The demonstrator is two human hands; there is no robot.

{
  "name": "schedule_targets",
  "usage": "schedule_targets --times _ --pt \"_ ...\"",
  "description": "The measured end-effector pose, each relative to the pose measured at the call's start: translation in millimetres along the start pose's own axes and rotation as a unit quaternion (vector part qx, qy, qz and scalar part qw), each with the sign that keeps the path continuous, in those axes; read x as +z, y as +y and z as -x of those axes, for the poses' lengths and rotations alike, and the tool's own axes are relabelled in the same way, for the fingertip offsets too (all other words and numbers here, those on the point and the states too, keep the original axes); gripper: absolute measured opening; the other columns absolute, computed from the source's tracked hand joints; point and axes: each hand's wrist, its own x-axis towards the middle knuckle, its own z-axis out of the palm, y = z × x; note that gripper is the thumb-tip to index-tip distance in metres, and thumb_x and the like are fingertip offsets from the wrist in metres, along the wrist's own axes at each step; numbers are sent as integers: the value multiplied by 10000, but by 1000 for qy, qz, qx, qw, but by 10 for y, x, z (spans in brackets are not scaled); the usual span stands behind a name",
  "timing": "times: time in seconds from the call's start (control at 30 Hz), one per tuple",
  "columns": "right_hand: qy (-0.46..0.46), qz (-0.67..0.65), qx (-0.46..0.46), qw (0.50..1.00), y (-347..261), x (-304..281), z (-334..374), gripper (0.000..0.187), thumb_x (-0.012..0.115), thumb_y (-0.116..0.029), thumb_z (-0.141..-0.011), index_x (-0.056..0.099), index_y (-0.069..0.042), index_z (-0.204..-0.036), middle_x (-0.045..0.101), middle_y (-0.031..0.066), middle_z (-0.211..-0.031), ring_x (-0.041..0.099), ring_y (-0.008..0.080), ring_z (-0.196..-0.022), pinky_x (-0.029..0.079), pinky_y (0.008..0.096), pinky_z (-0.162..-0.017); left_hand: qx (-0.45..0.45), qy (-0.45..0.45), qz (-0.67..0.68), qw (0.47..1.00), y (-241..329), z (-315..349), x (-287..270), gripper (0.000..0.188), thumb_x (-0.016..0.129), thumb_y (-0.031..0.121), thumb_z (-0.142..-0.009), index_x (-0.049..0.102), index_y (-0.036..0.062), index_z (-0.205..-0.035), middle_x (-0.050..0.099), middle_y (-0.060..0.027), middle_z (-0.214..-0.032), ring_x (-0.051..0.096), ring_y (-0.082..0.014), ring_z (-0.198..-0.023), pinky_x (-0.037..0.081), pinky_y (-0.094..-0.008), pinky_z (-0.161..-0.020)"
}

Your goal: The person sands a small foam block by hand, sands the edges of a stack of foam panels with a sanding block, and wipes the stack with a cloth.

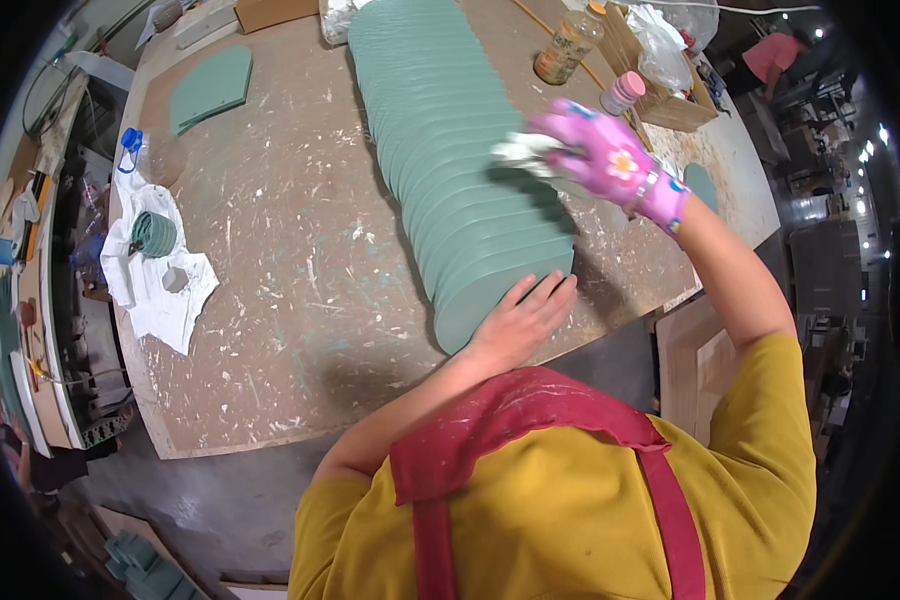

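A long row of overlapping green rounded sheets (pixel 440 150), fanned like shingles, runs from the table's far edge to its near edge. My bare left hand (pixel 520 320) lies flat on the nearest sheet, fingers slightly spread near its right edge. Over the right side of the row is my right hand (pixel 600 155), in a pink flowered glove and slightly blurred. It is closed round a crumpled white cloth (pixel 530 153). Whether the cloth touches the sheets, I cannot tell.
A loose green sheet (pixel 213 88) lies far left on the worn brown table (pixel 300 290). A roll of green material (pixel 153 234) rests on white cloth (pixel 180 300) at left. An orange-capped jar (pixel 567 50), a pink-capped bottle (pixel 623 92) and a cardboard box (pixel 675 105) stand far right.
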Motion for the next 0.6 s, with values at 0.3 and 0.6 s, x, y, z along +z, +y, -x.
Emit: schedule_targets --times 0.3,0.6 --pt "44 -83 -105 990 72 678 -87 452 617 -27 -727 602 -100 -1173 565 160 -1108 577 370 -1013 488 436 -866 -21 -9 -8 1000 8 -35 -115 503 515 199 -813 523 165 -1315 401 18 -1459 369 -147 -1332 189 -394 -1122" --pt "30 -66 146 987 436 186 351 308 621 -99 -822 599 -33 -1123 619 178 -1042 618 355 -1003 517 415 -822 6 3 -8 1000 -13 8 -5 459 503 205 -844 543 154 -1299 411 -1 -1456 377 -171 -1332 221 -409 -1112"
